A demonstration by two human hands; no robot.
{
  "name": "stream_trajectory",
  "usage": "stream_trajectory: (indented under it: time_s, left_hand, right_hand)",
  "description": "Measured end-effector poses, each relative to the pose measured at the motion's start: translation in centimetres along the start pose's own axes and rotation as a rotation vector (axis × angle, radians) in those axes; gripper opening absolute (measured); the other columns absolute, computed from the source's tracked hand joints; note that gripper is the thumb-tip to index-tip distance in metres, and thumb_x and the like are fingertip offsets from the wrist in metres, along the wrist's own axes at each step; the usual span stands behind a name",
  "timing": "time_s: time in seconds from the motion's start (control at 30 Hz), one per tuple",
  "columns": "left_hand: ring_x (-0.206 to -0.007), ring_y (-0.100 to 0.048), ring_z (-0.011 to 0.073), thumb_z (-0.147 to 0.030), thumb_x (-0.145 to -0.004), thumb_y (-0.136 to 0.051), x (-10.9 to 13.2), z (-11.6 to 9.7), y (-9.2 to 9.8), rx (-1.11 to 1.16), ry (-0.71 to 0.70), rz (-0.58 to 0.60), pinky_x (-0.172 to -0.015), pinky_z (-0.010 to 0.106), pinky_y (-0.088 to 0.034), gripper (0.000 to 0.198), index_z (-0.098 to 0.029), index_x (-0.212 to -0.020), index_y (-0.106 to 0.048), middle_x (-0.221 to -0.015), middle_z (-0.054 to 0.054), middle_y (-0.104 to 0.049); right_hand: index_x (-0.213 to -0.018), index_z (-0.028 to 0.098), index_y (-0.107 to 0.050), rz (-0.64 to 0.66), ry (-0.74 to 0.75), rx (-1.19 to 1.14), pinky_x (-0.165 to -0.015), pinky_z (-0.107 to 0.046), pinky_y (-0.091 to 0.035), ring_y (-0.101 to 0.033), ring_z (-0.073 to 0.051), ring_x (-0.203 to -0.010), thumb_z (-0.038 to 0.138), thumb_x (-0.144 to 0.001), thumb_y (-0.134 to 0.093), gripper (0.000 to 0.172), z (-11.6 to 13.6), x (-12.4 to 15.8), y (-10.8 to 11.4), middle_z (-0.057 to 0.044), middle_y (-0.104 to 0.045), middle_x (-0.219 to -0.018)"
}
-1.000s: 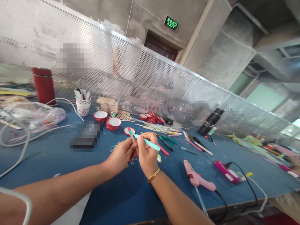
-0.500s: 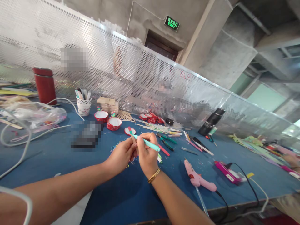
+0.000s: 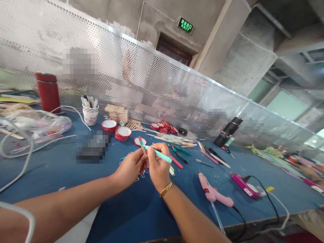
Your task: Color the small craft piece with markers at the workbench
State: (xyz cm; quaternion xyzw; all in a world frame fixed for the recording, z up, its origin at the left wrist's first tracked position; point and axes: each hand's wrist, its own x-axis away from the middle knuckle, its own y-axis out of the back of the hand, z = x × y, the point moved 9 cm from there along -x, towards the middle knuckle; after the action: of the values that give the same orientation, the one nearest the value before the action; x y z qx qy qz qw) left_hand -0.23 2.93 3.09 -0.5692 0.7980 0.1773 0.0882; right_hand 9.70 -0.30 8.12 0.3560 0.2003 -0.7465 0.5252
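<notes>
My left hand (image 3: 131,167) pinches a thin wooden craft stick (image 3: 143,149), whose upper end is coloured red and green. In my right hand (image 3: 159,162) is a turquoise marker pen (image 3: 163,156), gripped like a writing tool with its tip against or very near the stick's coloured end. The lower part of the stick is hidden by my fingers. Just beyond the stick lies a small red-rimmed white dish (image 3: 137,141). Colourful paper clips (image 3: 123,158) are scattered on the blue table, partly behind my left hand.
Stacked red-rimmed dishes (image 3: 123,134), a paper cup of pens (image 3: 90,114) and a red flask (image 3: 48,92) stand at the back left. Green-handled pliers (image 3: 180,155) lie right of my hands. Farther right are a pink glue gun (image 3: 215,194), a magenta power strip (image 3: 245,186) and cables.
Both hands hold nearly the same pose over the table. The back end of the marker has shifted very slightly left and down.
</notes>
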Motion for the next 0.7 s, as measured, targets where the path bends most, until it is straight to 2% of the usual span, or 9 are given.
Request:
stream_trajectory:
  time_s: [0.13,0.47,0.7]
  left_hand:
    - [-0.046,-0.043,0.0092,-0.049,-0.090,-0.041,-0.03,-0.08,-0.08,0.021,0.014,0.003,-0.045,0.022,-0.034,0.033,-0.019,-0.079,-0.049,-0.059,-0.003,-0.051]
    - [-0.049,-0.045,0.0102,-0.046,-0.090,-0.040,0.11,-0.21,0.27,-0.063,-0.012,-0.016,-0.047,0.022,-0.034,0.032,-0.019,-0.078,-0.051,-0.058,-0.003,-0.051]
    - [-0.048,-0.045,0.0102,-0.047,-0.091,-0.039,0.11,-0.39,0.12,-0.044,-0.011,-0.001,-0.046,0.022,-0.034,0.032,-0.019,-0.077,-0.049,-0.060,-0.002,-0.052]
  right_hand:
    - [-0.081,0.018,-0.052,-0.028,-0.018,-0.014,-0.069,-0.027,-0.048,-0.056,-0.013,-0.073,0.032,-0.089,-0.054,0.016,-0.12,-0.02,0.24,-0.001,-0.056,-0.079]
    - [-0.082,0.018,-0.052,0.027,-0.002,-0.018,-0.070,-0.027,-0.048,-0.057,-0.013,-0.074,0.032,-0.090,-0.054,0.016,0.17,0.11,-0.23,-0.001,-0.056,-0.079]
    - [-0.081,0.018,-0.051,-0.042,-0.036,-0.011,-0.064,-0.026,-0.047,-0.055,-0.012,-0.069,0.033,-0.090,-0.053,0.017,-0.30,-0.02,0.37,0.000,-0.055,-0.076]
